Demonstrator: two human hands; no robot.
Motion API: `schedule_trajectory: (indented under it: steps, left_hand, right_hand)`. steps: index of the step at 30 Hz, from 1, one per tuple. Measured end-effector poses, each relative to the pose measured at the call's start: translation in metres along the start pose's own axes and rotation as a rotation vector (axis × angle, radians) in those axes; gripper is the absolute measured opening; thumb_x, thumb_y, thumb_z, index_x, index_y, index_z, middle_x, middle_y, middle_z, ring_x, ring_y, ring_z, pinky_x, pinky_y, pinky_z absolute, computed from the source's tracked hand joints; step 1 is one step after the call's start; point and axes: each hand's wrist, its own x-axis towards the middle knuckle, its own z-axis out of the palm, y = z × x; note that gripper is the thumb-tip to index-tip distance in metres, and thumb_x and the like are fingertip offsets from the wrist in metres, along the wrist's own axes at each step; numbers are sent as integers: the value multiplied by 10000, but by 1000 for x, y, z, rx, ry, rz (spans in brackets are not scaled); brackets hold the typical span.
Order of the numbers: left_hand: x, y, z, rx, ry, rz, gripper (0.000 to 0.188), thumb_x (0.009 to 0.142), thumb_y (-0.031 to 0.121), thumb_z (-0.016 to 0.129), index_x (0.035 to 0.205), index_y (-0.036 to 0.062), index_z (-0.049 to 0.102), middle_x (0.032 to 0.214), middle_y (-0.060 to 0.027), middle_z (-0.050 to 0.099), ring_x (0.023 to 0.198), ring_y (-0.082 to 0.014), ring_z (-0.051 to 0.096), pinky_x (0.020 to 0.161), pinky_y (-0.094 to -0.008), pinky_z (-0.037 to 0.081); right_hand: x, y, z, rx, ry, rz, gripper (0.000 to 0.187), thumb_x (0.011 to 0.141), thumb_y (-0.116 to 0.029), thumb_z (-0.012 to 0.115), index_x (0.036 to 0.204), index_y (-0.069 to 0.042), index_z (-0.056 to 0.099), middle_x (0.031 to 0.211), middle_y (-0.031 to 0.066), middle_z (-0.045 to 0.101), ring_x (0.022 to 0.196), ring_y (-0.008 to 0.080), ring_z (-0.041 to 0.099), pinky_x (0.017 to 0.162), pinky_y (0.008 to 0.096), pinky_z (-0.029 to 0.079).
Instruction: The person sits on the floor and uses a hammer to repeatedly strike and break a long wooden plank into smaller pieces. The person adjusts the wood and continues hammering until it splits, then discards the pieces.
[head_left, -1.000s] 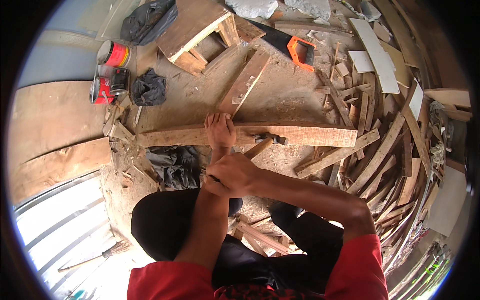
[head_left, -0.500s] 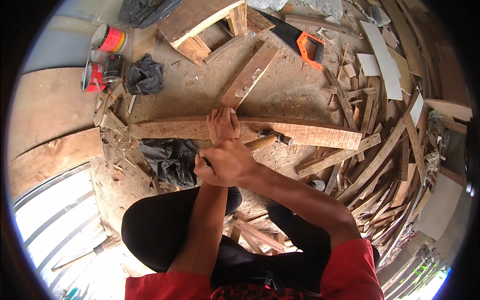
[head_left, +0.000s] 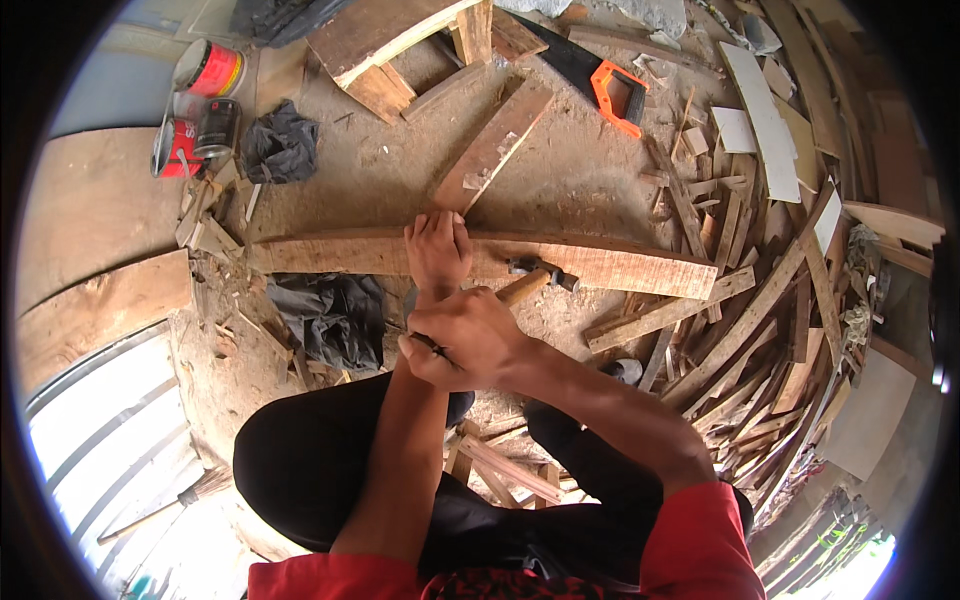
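My right hand (head_left: 468,338) is closed round the wooden handle of a hammer (head_left: 526,287), crossing over my left forearm. The dark handle end pokes out of the fist, and the metal head is at the near face of a long wooden board (head_left: 620,265); whether they touch I cannot tell. That board lies crosswise, its broad side facing me. My left hand (head_left: 438,248) grips its upper edge, fingers curled over. Behind, a shorter plank (head_left: 495,143) runs away at a slant, its near end meeting the long board by my left fingers. Any nail there is hidden.
A handsaw with an orange handle (head_left: 618,98) lies beyond, beside a small wooden stool (head_left: 385,45). Scrap wood (head_left: 745,330) piles up at the right. Red cans (head_left: 208,70) and black plastic (head_left: 330,318) are on the left. My bent knees flank the near floor.
My right fist and the hammer have shifted slightly down towards me, and the handle end shows more. The whole view has moved a little; my left hand keeps its hold.
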Motion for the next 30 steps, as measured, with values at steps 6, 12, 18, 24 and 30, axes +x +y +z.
schedule_trajectory:
  steps: [6,12,18,24,30]
  left_hand:
    - [-2,-3,1,30,-13,22,164,916,170,515,805,85,601,816,-82,646,835,-315,581,782,-457,429]
    - [-1,-5,0,34,-23,61,126,859,161,523,780,90,589,817,-90,628,825,-320,579,754,-462,434]
    - [0,-6,0,32,-10,73,74,802,153,534,763,105,575,796,-75,613,810,-311,579,734,-450,433]
    - [1,-3,-5,35,-23,65,64,794,153,537,760,117,578,790,-62,612,793,-301,576,730,-442,430]
    - [1,-1,-1,-14,27,36,90,810,163,535,761,105,585,804,-73,618,815,-306,570,761,-448,433]
  right_hand:
    - [1,2,-14,-19,-267,35,380,822,-409,644,686,-57,605,572,159,591,531,357,621,526,470,506]
    - [6,6,-26,73,-421,71,419,827,-463,628,734,-55,649,579,142,603,563,363,633,569,485,513]
    - [-1,4,-31,160,-379,70,423,847,-427,633,639,-62,579,559,130,585,525,365,609,519,466,486]
    - [-5,1,-33,191,-310,16,424,861,-355,637,579,-62,517,514,122,540,470,351,573,471,451,451]
    - [5,-1,-38,176,-360,67,374,856,-296,623,593,-50,523,512,131,536,471,329,582,466,446,446]
